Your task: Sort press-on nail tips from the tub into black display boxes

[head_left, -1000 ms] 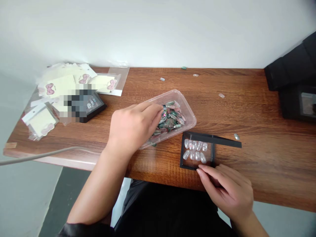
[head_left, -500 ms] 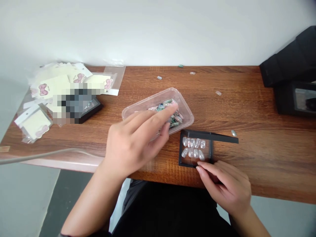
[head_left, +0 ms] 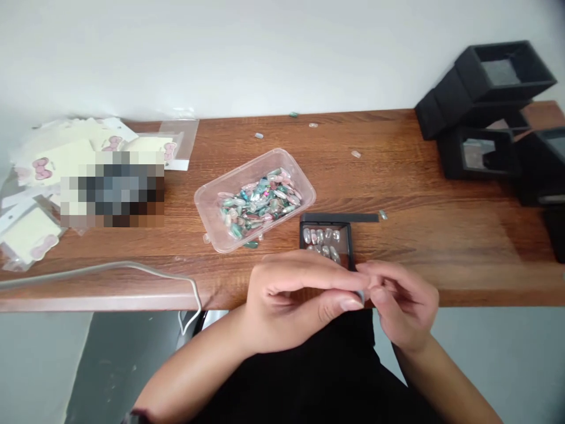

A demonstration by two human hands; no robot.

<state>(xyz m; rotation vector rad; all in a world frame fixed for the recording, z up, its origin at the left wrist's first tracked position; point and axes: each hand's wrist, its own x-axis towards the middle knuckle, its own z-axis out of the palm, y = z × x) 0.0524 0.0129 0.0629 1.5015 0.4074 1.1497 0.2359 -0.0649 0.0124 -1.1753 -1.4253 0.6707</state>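
Near the table's front edge, my left hand (head_left: 304, 300) pinches a small bluish nail tip (head_left: 361, 295) between thumb and index finger. My right hand (head_left: 404, 303) meets it fingertip to fingertip, its fingers pinched together; what they hold, if anything, is hidden. Behind my hands lies a black frame box (head_left: 352, 247) with its lid raised, holding rows of shiny silvery nail tips (head_left: 328, 234); my left hand covers its front part. A clear plastic tub (head_left: 206, 221) of mixed green, pink and silver nail tips (head_left: 260, 203) stands to the left of it.
Cream cards with pink bows (head_left: 66, 159) and a blurred dark box (head_left: 123, 188) lie at the left. Black boxes (head_left: 477, 106) are stacked at the right. Loose nail tips (head_left: 356, 154) dot the wooden table (head_left: 397, 176). A white cable (head_left: 132, 265) crosses the front left.
My left hand has moved from over the tub to the right, now with a nail tip in its fingers. My right hand has left the box's front edge and met it. The view has shifted right.
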